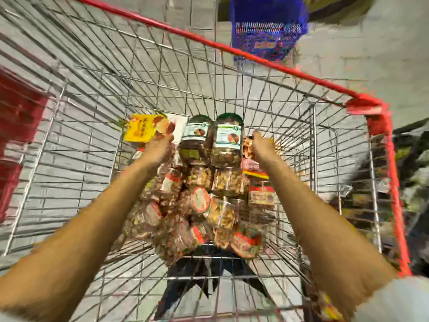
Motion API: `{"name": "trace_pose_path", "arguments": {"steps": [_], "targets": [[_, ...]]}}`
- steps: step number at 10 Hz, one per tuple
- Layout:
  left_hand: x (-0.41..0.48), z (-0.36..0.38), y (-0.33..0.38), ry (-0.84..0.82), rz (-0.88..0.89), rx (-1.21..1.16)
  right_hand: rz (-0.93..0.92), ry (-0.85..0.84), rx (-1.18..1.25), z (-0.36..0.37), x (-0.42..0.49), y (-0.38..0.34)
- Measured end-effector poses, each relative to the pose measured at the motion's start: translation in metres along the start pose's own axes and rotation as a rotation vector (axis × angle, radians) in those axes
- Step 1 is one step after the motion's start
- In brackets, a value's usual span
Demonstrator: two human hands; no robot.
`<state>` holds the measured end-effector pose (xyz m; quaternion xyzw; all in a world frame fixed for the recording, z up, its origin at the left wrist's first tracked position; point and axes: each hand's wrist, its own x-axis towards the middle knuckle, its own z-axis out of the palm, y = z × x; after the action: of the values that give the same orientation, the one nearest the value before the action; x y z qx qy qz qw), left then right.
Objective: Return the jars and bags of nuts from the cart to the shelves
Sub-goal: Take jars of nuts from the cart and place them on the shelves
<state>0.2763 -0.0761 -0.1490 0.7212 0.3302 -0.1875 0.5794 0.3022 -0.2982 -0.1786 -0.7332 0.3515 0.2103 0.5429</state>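
Both bare arms reach down into the wire cart (pixel 380 126), which is heaped with jars and bags of nuts. The left hand (pixel 160 147) lies at the edge of a yellow bag (pixel 142 129), and the right hand (pixel 262 145) sits just beside two green-lidded jars (pixel 213 140) lying side by side (the picture is too smeared to tell whether either hand grips anything). A blue basket (pixel 269 31) stands beyond the cart's red rim

The person is wearing short, pale grey-white sleeves (pixel 399 298), showing at the lower corners of the frame; both forearms (pixel 76 228) are showing bare, blurred.
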Motion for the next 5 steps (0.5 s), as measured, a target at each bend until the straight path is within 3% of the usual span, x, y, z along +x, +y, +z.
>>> {"name": "trace_pose_path", "arguments": {"steps": [2, 4, 5], "targets": [[0.104, 0.04, -0.012, -0.012, -0.113, 0.169, 0.127, -0.118, -0.091, 0.051, 0.078, 0.016], [0.156, 0.063, -0.036, -0.108, -0.143, 0.357, 0.168, -0.165, -0.054, 0.053, 0.105, 0.029], [0.162, 0.067, -0.039, -0.077, -0.127, 0.496, 0.179, -0.197, -0.017, 0.051, 0.106, 0.034]]}}
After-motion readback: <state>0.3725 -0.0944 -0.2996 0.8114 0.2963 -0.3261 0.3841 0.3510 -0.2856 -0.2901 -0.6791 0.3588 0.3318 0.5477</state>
